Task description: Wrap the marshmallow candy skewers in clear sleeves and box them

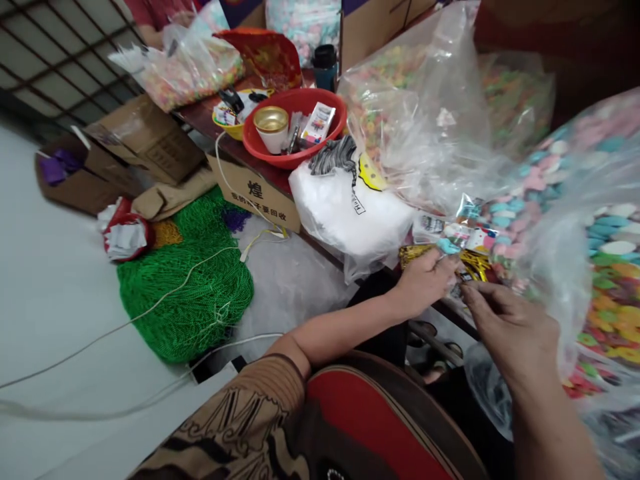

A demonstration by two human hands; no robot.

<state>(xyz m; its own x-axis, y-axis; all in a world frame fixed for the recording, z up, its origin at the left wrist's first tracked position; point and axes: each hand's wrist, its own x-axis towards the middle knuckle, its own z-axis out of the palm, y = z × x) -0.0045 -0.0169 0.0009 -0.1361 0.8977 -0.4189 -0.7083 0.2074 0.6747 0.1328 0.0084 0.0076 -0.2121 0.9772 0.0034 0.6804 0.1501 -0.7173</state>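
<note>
My left hand (430, 283) is closed around a small clear plastic bag (451, 245) with blue and white candy in it. Close beside it, my right hand (510, 320) pinches a thin gold twist tie at the bag's lower end; the fingertips partly hide it. Loose gold twist ties (477, 265) lie just behind the hands, and another gold bundle (415, 253) sits left of them. Small printed packets (430, 227) rest on the table edge behind. To the right, a large clear bag (555, 247) spills over with pink, blue and white candy.
A red basin (335, 137) holds a cup and small boxes. Beside it lies a stuffed white bag (345, 207). Big bags of gummy candy (390, 107) stand behind. On the floor are green bead strings (185, 280), cardboard boxes (145, 137) and loose cables (120, 327). Another person's arm (150, 33) shows at the back.
</note>
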